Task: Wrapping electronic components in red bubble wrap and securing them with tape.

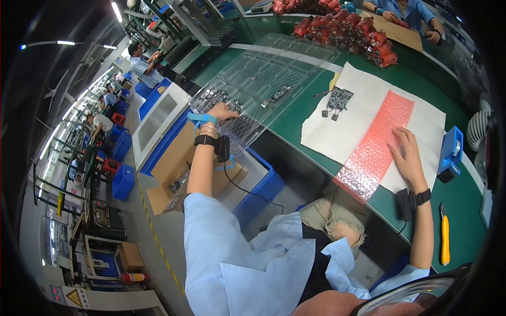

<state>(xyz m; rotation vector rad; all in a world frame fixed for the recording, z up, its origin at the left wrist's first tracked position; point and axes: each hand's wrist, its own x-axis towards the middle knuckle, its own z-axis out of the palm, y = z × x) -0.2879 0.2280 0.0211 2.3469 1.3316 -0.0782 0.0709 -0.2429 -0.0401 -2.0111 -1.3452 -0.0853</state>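
Observation:
My left hand [222, 111], with a blue wrist strap, reaches over the near left part of a clear plastic tray [247, 79]. Its fingers are curled together among small circuit boards [213, 97]; what they hold, if anything, is hidden. Flat on the right edge of a pink bubble-wrap strip [375, 139] rests my right hand [407, 155], fingers stretched out. The strip lies across a white paper sheet [427, 118]. A few dark circuit boards [338, 100] lie together on the sheet, left of the strip.
Red-wrapped bundles [353, 34] are piled at the back, near another person's hands [390, 16]. A yellow-handled cutter [445, 237] and a blue tape dispenser [450, 152] sit at right. Below the tray are a cardboard box [158, 197] and a blue bin [263, 192].

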